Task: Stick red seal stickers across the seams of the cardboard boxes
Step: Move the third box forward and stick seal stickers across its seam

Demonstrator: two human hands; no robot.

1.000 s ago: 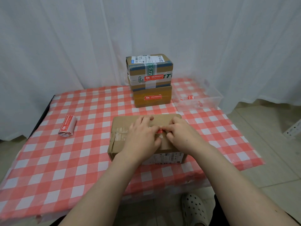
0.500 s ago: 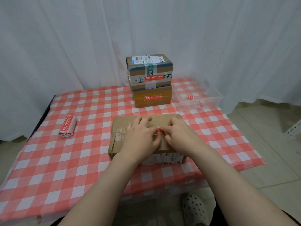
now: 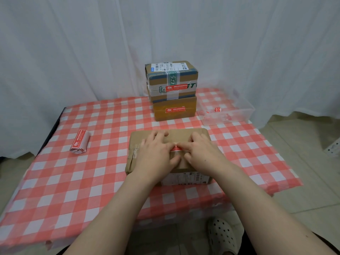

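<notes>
A flat cardboard box lies near the table's front edge. A red seal sticker sits on top of it, over the taped seam, and only its middle shows between my hands. My left hand lies flat on the box's left half, its fingertips touching the sticker's left end. My right hand rests on the right half, and its forefinger presses the sticker's right end. At the back, two stacked cardboard boxes, upper and lower, each carry a red sticker on the front.
A roll of red seal stickers lies on the checked tablecloth to the left. A clear plastic tray with loose red scraps stands at the back right. White curtains hang behind. A white shoe shows below the table's front edge.
Both hands have stayed on the near box. Their fingers have eased apart slightly, and a little more of the red sticker shows flat between them.
</notes>
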